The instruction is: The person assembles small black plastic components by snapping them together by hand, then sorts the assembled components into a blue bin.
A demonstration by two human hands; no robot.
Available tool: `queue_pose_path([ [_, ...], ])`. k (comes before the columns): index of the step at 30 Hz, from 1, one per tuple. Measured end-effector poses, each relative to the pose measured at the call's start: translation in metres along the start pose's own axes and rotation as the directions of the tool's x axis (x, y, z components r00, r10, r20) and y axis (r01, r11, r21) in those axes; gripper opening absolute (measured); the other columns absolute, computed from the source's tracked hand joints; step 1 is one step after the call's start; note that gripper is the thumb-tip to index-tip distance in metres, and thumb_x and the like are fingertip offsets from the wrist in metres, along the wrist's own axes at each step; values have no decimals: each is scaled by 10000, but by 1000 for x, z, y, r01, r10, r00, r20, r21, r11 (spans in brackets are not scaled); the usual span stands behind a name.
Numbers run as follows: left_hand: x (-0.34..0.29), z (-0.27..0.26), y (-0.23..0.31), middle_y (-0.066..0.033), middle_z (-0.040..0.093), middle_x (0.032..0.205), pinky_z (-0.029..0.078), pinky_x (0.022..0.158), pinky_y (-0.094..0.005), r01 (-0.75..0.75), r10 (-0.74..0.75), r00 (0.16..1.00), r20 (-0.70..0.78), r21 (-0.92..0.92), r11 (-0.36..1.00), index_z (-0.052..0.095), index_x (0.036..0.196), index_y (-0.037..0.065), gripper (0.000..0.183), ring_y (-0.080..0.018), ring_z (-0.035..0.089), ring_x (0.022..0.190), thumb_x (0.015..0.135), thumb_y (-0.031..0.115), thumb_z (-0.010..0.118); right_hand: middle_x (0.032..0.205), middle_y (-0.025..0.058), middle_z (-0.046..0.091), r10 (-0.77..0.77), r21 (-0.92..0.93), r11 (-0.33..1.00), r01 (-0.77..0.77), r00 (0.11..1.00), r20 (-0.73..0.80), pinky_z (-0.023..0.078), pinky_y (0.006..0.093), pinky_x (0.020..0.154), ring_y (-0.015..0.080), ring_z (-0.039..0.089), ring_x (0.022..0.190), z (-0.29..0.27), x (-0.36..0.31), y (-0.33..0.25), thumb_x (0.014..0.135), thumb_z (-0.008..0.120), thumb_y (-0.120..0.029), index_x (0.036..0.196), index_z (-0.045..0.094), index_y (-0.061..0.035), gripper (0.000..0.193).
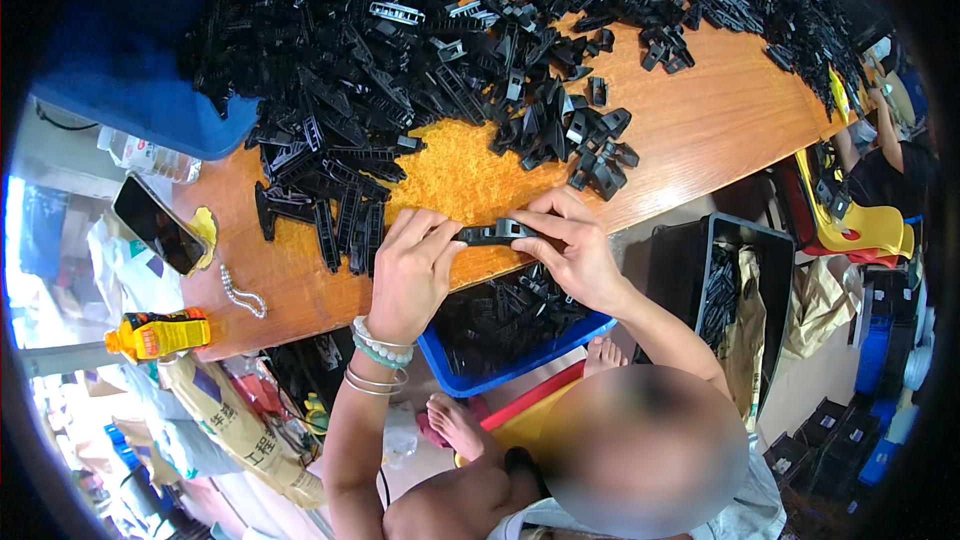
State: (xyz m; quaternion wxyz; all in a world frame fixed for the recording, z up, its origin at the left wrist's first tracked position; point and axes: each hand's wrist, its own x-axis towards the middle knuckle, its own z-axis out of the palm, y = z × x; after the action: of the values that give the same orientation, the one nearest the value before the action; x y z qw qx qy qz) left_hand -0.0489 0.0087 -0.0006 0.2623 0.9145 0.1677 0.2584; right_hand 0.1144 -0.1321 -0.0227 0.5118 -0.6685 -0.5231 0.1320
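Between my two hands, just above the front edge of the wooden table (720, 105), is a black plastic clip-like part (492, 233) with a lighter grey section. My left hand (412, 262) pinches its left end between thumb and fingers. At its right end, my right hand (575, 248) grips with thumb and forefinger. Beyond them lies a large heap of black plastic parts (350, 70), some long and ribbed like ladders. A smaller cluster of chunky black parts (600, 150) sits just past my right hand. The fingers cover both ends of the held part.
Below the table edge stands a blue bin (470, 387) of black parts. A black crate (770, 240) is at right, near a yellow chair (830, 215) and another person's arm (887, 130). On the table's left are a phone (158, 224), beaded bracelet (240, 292) and yellow bottle (165, 334).
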Motion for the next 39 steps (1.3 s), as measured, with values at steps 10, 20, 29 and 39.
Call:
queue_pose_path([
  [10,-3,7,-1,-126,610,927,497,765,-386,-49,49,999,7,-42,998,661,942,-43,249,-305,579,863,718,11,757,952,44,585,-66,-284,954,97,991,117,355,351,791,241,519,929,10,6,-12,729,770,-127,1023,727,-56,306],
  [20,-47,-34,-6,-150,586,917,491,726,-407,258,-190,957,-219,343,903,597,926,-1,296,-344,582,831,739,118,793,1019,93,599,-74,-560,818,-134,940,-334,409,406,821,286,571,951,-48,-6,3,740,779,-107,1020,670,-59,304],
  [29,-23,11,7,-131,595,872,469,620,-316,212,-219,964,-148,-61,975,630,882,-30,104,-238,558,661,836,30,702,1009,79,563,-239,-529,825,199,971,-9,399,402,804,265,539,943,-27,9,12,801,698,-61,1145,673,-93,347],
  [39,-8,4,2,-141,590,854,483,678,-396,314,-304,944,-128,68,947,631,897,4,166,-322,598,771,854,144,708,1015,91,550,-61,-604,796,-36,988,-139,379,397,781,270,523,941,-3,-2,0,817,707,-117,1189,607,-82,387],
])
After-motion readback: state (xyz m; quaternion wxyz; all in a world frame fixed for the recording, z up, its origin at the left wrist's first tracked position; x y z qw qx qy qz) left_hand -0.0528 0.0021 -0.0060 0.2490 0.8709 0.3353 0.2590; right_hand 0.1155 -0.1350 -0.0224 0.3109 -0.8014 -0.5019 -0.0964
